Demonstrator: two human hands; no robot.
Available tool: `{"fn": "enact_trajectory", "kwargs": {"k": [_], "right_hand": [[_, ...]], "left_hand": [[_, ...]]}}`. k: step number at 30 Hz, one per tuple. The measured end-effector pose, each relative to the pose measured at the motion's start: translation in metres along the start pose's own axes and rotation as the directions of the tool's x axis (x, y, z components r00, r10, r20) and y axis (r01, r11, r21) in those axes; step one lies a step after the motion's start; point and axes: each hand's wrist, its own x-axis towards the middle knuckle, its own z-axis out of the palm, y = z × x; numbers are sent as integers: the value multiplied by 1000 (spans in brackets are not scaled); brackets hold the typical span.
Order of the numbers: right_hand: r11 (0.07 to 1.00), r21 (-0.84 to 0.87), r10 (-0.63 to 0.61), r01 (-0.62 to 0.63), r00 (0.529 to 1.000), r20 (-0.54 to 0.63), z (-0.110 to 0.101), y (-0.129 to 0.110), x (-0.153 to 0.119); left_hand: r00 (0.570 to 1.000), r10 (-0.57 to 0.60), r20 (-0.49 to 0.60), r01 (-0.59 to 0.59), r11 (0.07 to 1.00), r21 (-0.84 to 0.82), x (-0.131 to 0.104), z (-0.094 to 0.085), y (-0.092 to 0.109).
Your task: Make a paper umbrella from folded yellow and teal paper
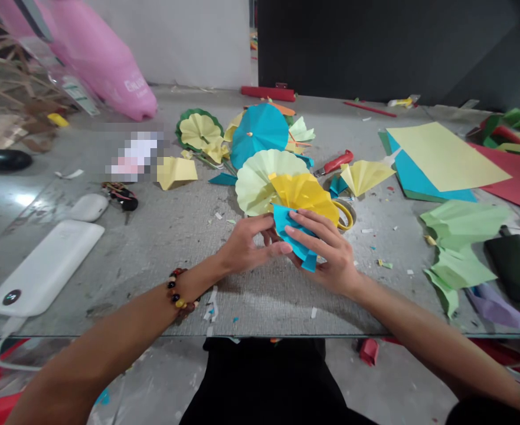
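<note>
A piece of folded blue paper (298, 235) is held between my two hands above the near middle of the table. My left hand (253, 243) pinches its left edge, the thumb across the front and other fingertips partly hidden. My right hand (333, 254) grips it from the right, fingers lying over its pleats. Just beyond lie a yellow pleated paper fan (306, 195) and a pale green scalloped paper disc (257, 180). Farther back a round blue paper disc (260, 133) rests beside a yellow-and-green paper round (199, 131). A roll of tape (347, 215) sits partly under the yellow fan.
Right of the discs lie a red-handled cutter (337, 162) and a pale yellow fan (366, 176). Coloured sheets (448, 156) and crumpled green paper (463, 248) occupy the right. At left are a white power bank (47, 265), an earbud case (89, 207) and a pink bottle (104, 65).
</note>
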Motion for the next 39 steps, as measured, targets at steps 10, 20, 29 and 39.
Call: {"fn": "enact_trajectory", "kwargs": {"k": [10,20,29,39], "right_hand": [[998,55,-2,1,1000,18,-3,2,-4],[999,54,6,-7,1000,15,-5,-1,0],[998,68,13,-14,1000,15,-3,0,1],[994,103,37,-39,999,17,-4,-4,7]], "left_hand": [[1000,28,7,-28,999,27,-1,2,-1],[1000,10,-10,-9,1000,16,-1,2,-1],[1000,-26,11,26,999,24,0,1,1],[997,-61,55,57,996,66,0,0,6]]}}
